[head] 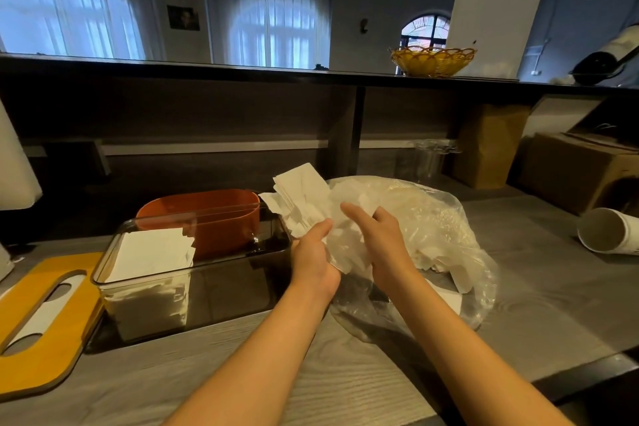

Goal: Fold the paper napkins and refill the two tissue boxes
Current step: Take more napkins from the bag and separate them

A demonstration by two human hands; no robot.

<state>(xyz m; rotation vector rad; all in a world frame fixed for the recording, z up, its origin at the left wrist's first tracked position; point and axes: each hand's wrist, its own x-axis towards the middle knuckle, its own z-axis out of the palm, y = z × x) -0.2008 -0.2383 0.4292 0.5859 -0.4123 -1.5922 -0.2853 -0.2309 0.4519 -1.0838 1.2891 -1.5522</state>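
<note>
Far left we note a yellow slotted lid (41,318) flat on the grey table (345,384). Beside it, the clear tissue box (193,287) holds folded napkins (152,252) at its left end; the orange box (207,218) stands behind. Left hand (313,261) grips a napkin bundle (301,197). Right hand (380,240), fingers loosely extended, touches the bundle at the plastic bag (432,228). Paper cups (608,232) lie far right.
</note>
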